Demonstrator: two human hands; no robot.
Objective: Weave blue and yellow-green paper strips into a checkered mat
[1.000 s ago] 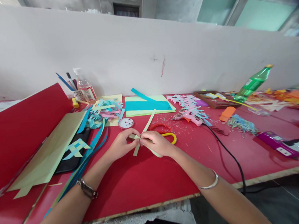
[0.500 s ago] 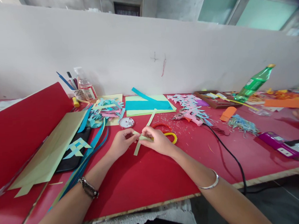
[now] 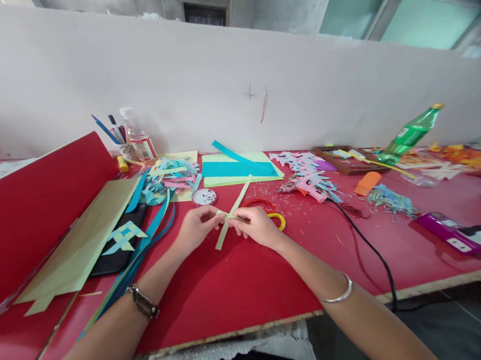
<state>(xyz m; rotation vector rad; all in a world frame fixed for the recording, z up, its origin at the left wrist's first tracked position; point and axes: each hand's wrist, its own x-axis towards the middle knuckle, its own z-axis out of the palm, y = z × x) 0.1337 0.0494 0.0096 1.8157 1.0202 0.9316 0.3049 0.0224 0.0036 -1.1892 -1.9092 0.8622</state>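
Pale green paper strips (image 3: 241,194) cross each other over the middle of the red table, pinched between my two hands. My left hand (image 3: 200,226) is closed with thumb and fingertips at the left of the crossing. From the right, my right hand (image 3: 257,226) grips the strips at the crossing, fingers closed. One strip slants from upper right to lower left and sticks out beyond both hands; the ends of the other are mostly hidden by fingers. Behind my right hand lie scissors with red and yellow handles (image 3: 279,219), partly covered.
A pink glue gun (image 3: 306,187) with a black cord lies to the right, near a tilted green bottle (image 3: 411,134). Leftward are a woven paper piece (image 3: 125,237), a black phone (image 3: 107,266) and a heap of paper scraps (image 3: 171,176). A round lid (image 3: 203,197) sits behind my hands.
My right hand's fingers have shifted on the strips, exposing more of the crossing. At the far right, another person's hand and an orange paper piece have left their spot.
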